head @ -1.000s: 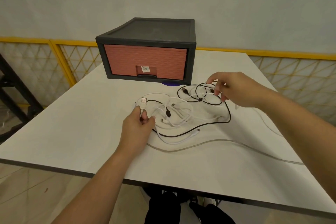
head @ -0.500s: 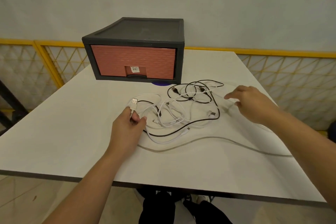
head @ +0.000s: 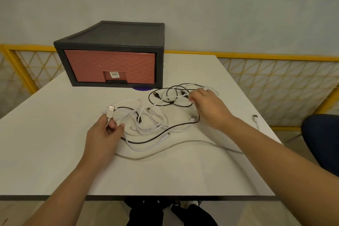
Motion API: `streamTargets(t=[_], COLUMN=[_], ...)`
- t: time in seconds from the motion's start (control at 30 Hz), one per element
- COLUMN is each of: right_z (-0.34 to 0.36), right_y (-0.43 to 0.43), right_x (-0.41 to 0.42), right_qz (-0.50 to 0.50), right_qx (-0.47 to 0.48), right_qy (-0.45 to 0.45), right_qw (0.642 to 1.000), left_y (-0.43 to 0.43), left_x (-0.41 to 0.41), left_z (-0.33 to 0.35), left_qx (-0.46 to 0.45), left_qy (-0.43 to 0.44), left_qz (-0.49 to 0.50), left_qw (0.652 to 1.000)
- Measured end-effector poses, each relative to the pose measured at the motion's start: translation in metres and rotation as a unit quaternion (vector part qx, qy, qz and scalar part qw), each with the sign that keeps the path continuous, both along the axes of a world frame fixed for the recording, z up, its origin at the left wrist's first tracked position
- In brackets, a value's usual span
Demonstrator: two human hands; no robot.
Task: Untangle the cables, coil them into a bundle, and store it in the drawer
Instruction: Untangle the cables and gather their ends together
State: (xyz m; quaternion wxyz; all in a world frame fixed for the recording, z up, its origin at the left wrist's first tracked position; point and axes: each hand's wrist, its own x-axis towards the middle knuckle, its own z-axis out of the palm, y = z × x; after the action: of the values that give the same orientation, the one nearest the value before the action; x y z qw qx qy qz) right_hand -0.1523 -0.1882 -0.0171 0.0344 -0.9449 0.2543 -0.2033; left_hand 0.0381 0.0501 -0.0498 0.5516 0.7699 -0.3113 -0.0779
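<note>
Now the left hand (head: 104,134) pinches the white cable (head: 110,113) end to hold it free, while the right hand (head: 207,106) reaches the black loops (head: 171,102), its grip unclear.

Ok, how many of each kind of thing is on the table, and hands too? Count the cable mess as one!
Hands: 2 (left hand, right hand)
Drawer box: 1
Cable tangle: 1
Purple thing under the box: 1
Total: 5
</note>
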Motion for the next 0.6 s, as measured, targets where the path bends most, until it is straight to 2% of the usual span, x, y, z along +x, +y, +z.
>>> streamTargets(t=[0.13, 0.3, 0.47, 0.6], right_z=[0.017, 0.016, 0.002, -0.004], right_y=[0.033, 0.052, 0.062, 0.066], right_x=[0.029, 0.042, 0.034, 0.031], right_qz=[0.084, 0.141, 0.164, 0.169], right_qx=[-0.037, 0.030, 0.102, 0.142], right_qy=[-0.081, -0.115, -0.090, -0.109], right_qw=[0.993, 0.983, 0.977, 0.969], left_y=[0.000, 0.000, -0.004, -0.023], left_x=[0.000, 0.000, -0.004, -0.022], left_z=[-0.001, 0.000, 0.005, 0.025], left_qx=[-0.003, -0.005, -0.036, -0.046], left_qy=[0.017, 0.019, 0.044, -0.007], left_qz=[0.000, 0.002, -0.030, -0.091], left_qw=[1.000, 1.000, 0.998, 0.995])
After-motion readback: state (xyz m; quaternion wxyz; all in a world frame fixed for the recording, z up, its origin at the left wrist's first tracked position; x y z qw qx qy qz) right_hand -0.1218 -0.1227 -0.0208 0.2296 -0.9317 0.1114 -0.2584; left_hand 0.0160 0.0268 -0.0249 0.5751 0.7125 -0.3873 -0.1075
